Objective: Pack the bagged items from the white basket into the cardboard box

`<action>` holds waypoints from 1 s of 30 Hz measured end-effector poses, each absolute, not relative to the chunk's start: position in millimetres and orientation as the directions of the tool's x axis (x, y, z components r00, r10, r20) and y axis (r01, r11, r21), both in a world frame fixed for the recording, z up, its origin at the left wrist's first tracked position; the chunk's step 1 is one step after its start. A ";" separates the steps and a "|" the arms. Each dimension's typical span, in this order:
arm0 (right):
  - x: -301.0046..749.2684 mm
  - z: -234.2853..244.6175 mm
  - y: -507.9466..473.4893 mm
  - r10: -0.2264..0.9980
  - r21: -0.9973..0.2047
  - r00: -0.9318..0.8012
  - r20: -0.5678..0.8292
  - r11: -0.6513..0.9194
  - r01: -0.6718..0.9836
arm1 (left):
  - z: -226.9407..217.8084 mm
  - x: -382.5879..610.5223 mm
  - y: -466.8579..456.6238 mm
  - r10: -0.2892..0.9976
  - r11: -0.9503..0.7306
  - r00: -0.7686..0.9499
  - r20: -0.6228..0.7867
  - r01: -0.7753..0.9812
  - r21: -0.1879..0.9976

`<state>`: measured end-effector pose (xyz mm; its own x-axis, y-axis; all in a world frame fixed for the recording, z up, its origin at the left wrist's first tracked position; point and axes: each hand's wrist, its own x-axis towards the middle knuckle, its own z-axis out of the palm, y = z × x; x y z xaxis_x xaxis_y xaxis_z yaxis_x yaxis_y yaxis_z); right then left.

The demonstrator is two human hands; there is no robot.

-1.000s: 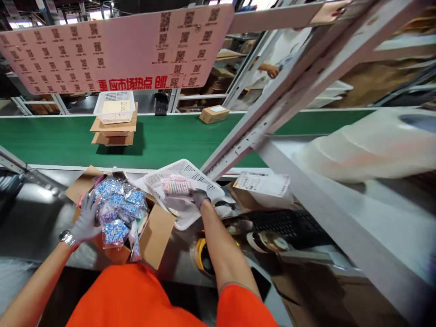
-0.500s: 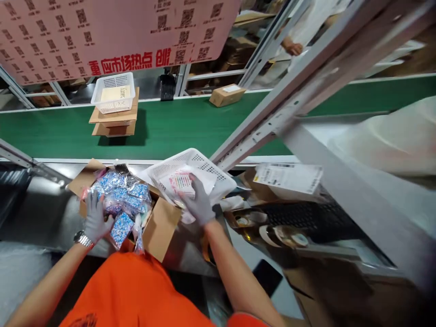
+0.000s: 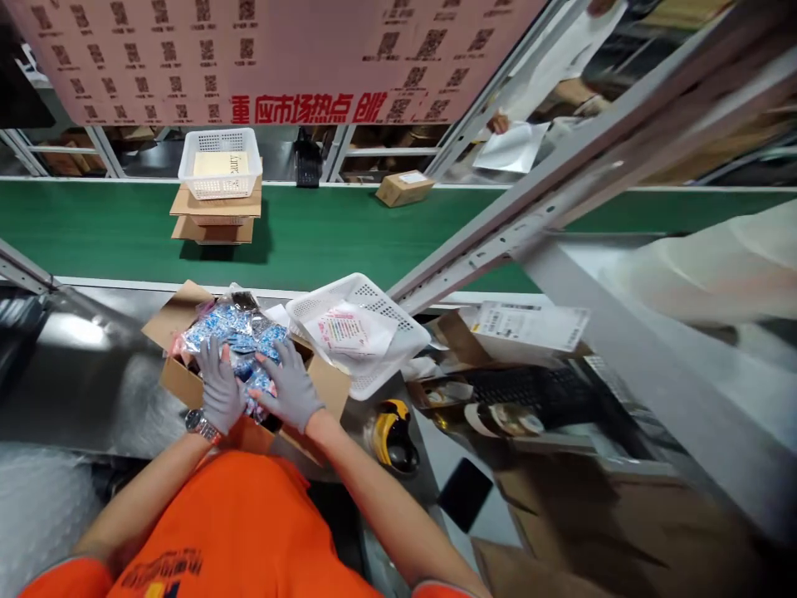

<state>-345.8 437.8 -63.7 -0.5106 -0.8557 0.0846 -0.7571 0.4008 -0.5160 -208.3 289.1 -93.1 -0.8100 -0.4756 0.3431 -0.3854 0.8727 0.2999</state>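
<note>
An opened cardboard box (image 3: 333,386) is heaped with clear plastic packets (image 3: 227,322) of blue, white and pink bits. My left hand (image 3: 221,390), in a grey glove, lies over the near left of the heap with its fingers outstretched. On the near right of the same packets rests my right hand (image 3: 290,386), also gloved, fingers spread. Both palms hide part of the contents, and neither hand grips anything that shows. Right of the box, a tilted white perforated basket (image 3: 408,339) holds a printed white sheet (image 3: 352,330).
Beyond the bench runs a green conveyor belt (image 3: 324,237) carrying a small carton (image 3: 404,188) and a white basket (image 3: 252,158) on boxes. A slanted metal post (image 3: 479,237) stands at right. A tape dispenser (image 3: 393,436) and a phone-like black slab (image 3: 465,494) lie nearer me.
My right hand has left the sheet in the basket and come onto the packets. My left hand has moved right, from the box's left side onto the heap. The view has shifted.
</note>
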 end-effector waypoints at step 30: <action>-355.6 -72.5 365.1 -1.000 -0.444 -0.007 0.020 -0.003 -0.896 | 22.5 -133.3 192.3 -0.286 0.938 -0.957 0.054 -0.268 0.220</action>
